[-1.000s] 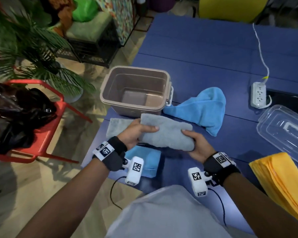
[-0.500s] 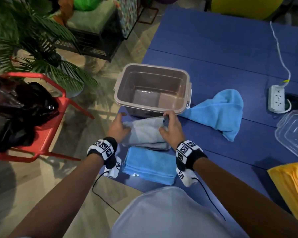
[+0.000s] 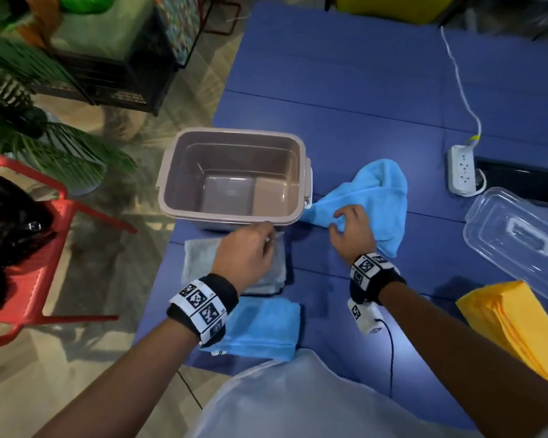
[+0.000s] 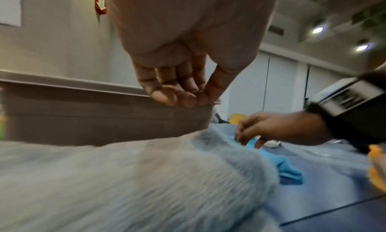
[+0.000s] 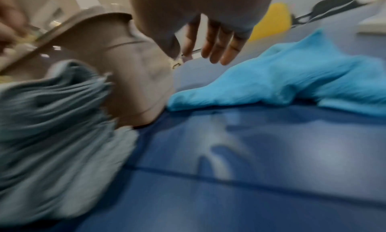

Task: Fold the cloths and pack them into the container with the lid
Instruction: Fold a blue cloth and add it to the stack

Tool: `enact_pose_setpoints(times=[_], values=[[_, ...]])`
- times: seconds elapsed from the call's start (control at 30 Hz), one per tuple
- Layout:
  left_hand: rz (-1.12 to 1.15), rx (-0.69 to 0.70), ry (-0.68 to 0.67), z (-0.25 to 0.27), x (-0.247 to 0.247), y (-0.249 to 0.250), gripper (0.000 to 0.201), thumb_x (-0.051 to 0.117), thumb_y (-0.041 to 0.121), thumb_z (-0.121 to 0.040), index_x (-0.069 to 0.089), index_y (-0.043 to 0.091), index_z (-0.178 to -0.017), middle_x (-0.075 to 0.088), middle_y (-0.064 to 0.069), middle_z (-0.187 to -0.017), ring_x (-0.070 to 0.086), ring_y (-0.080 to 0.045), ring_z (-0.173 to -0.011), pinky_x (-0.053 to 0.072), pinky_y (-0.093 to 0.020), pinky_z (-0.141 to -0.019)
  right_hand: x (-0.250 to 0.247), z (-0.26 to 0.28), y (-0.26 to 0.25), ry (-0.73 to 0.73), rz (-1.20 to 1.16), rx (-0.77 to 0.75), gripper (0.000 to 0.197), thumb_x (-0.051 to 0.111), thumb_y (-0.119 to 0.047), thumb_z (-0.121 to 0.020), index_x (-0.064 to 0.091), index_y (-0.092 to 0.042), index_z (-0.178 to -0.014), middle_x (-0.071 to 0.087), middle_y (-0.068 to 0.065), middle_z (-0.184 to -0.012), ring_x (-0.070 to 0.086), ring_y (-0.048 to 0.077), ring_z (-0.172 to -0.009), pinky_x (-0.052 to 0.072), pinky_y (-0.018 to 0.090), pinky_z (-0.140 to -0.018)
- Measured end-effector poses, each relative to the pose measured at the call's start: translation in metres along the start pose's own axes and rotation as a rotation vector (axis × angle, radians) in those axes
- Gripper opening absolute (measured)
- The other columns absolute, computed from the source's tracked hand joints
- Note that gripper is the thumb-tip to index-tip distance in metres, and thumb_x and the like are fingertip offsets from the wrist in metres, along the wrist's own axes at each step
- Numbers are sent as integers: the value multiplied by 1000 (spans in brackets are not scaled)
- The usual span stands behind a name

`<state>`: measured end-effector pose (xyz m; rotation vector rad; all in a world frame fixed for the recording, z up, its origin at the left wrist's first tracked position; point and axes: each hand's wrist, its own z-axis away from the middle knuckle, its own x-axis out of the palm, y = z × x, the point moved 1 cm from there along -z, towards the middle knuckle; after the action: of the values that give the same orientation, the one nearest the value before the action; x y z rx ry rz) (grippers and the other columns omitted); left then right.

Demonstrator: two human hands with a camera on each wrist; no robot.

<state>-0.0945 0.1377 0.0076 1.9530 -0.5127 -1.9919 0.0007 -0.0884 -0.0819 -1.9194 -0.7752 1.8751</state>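
The taupe container (image 3: 234, 134) stands open and empty near the table's left edge. A folded grey cloth (image 3: 198, 257) lies just in front of it, with a folded blue cloth (image 3: 263, 327) nearer to me. My left hand (image 3: 253, 245) hovers over the grey cloth (image 4: 125, 177), fingers (image 4: 177, 97) loosely curled and holding nothing. My right hand (image 3: 348, 222) is spread over the near edge of a loose, crumpled blue cloth (image 3: 380, 191) right of the container. Its fingers (image 5: 217, 54) are straight and grip nothing. The clear lid (image 3: 516, 241) lies at the right.
A stack of yellow cloths (image 3: 519, 327) sits at the near right, below the lid. A white power strip (image 3: 462, 169) with its cord lies behind the lid. Off the table's left edge are a red chair (image 3: 45, 248) and a plant (image 3: 29, 137).
The folded grey cloth has been set down in front of the container and both hands have let go of it. My right hand has moved right to the loose blue cloth.
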Motion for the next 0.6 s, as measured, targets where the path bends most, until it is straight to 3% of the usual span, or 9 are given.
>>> enact_pose_setpoints(times=[0.07, 0.17, 0.27, 0.33, 0.43, 0.53, 0.6], values=[[87, 56, -108, -14, 11, 26, 7, 57, 22, -84, 61, 20, -90, 68, -2, -82, 62, -29, -77, 49, -36, -63, -12, -26, 31, -133, 166, 72, 39, 59, -5, -76, 58, -5, -115, 50, 16, -125, 51, 39, -109, 46, 44, -87], [204, 125, -257, -32, 31, 64, 7, 55, 22, -84, 60, 22, -88, 67, 5, -82, 62, -21, -81, 50, -36, -69, -20, -56, 61, -355, 384, 18, 62, 55, -5, -81, 41, -13, -142, 29, 11, -153, 29, 37, -137, 36, 48, -105], [248, 150, -369, -44, 56, 94, 8, 56, 18, -83, 62, 21, -88, 67, 5, -87, 61, -19, -84, 50, -32, -71, -22, -69, 77, -551, 587, -33, 75, 55, -19, -87, 17, -25, -152, 17, 3, -159, 12, 36, -145, 20, 47, -115], [216, 172, -414, -52, 72, 107, 10, 57, 16, -83, 62, 18, -92, 66, 0, -93, 60, -22, -89, 48, -32, -72, -23, -68, 82, -582, 696, -76, 79, 57, -25, -86, 13, -26, -152, 30, 6, -152, 20, 35, -141, 19, 46, -113], [173, 152, -428, -61, 94, 113, 22, 58, 16, -84, 59, 16, -106, 58, -5, -106, 55, -24, -98, 46, -32, -81, -23, -67, 80, -628, 780, -135, 89, 63, -26, -82, 9, -19, -152, 52, 11, -131, 43, 32, -123, 36, 41, -99], [116, 112, -358, -70, 112, 111, 35, 59, 14, -80, 56, 15, -115, 52, -8, -116, 52, -29, -108, 45, -40, -91, -28, -61, 82, -705, 652, -24, 107, 75, -17, -74, 2, -12, -152, 62, 17, -115, 60, 34, -105, 49, 39, -85], [72, 66, -320, -77, 122, 106, 45, 58, 10, -78, 53, 13, -122, 49, -9, -124, 50, -33, -114, 45, -44, -95, -36, -50, 84, -731, 534, 50, 111, 82, -13, -64, 11, -15, -149, 62, 16, -113, 63, 35, -101, 50, 38, -80]])
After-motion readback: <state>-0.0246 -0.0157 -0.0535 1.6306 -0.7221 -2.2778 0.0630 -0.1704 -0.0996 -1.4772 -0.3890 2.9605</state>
